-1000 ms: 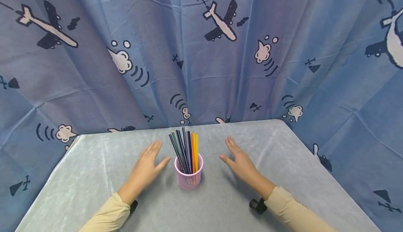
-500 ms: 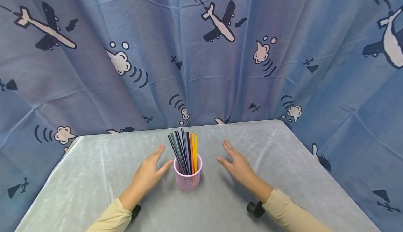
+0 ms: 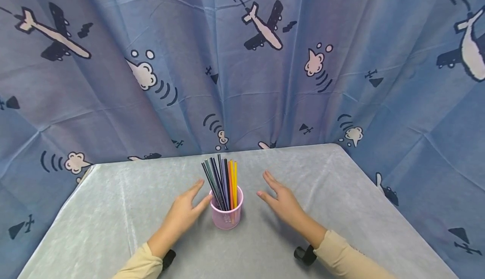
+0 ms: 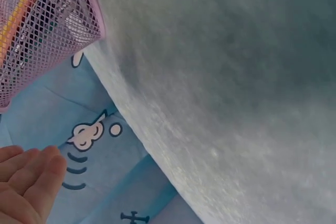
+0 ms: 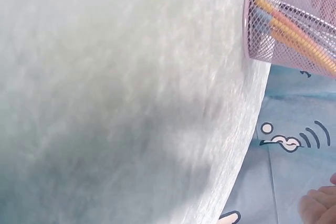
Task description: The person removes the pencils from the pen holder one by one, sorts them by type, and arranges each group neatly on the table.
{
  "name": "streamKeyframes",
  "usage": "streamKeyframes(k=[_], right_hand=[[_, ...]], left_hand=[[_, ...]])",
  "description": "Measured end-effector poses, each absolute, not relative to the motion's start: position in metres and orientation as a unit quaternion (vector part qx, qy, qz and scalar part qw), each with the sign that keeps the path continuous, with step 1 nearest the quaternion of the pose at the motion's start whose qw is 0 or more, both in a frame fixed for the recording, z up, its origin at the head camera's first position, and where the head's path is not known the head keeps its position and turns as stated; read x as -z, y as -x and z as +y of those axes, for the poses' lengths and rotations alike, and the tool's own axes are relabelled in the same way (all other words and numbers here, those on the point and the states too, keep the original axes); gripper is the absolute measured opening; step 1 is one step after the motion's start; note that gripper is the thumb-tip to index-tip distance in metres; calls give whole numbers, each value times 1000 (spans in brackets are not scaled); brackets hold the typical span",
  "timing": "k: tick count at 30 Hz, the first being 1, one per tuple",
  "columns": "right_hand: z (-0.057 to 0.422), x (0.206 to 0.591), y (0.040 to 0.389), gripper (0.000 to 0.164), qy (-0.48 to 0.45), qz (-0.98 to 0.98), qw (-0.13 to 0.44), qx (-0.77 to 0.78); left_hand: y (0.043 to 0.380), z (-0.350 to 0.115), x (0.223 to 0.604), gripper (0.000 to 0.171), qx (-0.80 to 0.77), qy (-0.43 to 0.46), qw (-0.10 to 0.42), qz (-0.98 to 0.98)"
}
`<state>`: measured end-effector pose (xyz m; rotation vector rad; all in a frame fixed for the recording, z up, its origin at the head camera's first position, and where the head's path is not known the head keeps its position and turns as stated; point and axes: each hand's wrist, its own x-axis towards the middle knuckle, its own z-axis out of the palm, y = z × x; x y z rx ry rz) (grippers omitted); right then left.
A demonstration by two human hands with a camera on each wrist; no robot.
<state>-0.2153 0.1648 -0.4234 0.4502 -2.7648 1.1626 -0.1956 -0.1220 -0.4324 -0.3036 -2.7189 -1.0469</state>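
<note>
A pink mesh pen cup (image 3: 226, 219) stands upright near the middle of the table, and both wrist views show its open weave. Several thin sticks (image 3: 221, 182), dark, green, purple, orange and yellow, lean inside it and rise above the rim. My left hand (image 3: 183, 211) is spread just left of the cup, its thumb tip right at the rim in the head view. To the right, my right hand (image 3: 284, 203) holds its fingers extended toward the cup with a gap between. Neither hand holds anything.
A pale grey cloth covers the table (image 3: 113, 211). Behind and along both sides hangs a blue curtain (image 3: 170, 81) printed with planes and clouds. Dark wrist devices (image 3: 305, 255) sit under both sleeves.
Both hands have moved inward toward the pen cup, the left by more than the right. The cup and the sticks in it have stayed in place.
</note>
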Motion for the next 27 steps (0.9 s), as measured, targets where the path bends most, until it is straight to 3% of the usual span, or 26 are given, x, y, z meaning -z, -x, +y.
streamKeyframes(k=[12,27], right_hand=[[158,420,210,63,-140,-897,28,-419],[147,420,207,58,-117,-865,27,-488]], left_hand=[[189,-113,432,48,414,95,90,-901],[189,-107,439,37,504,75,109,-854]])
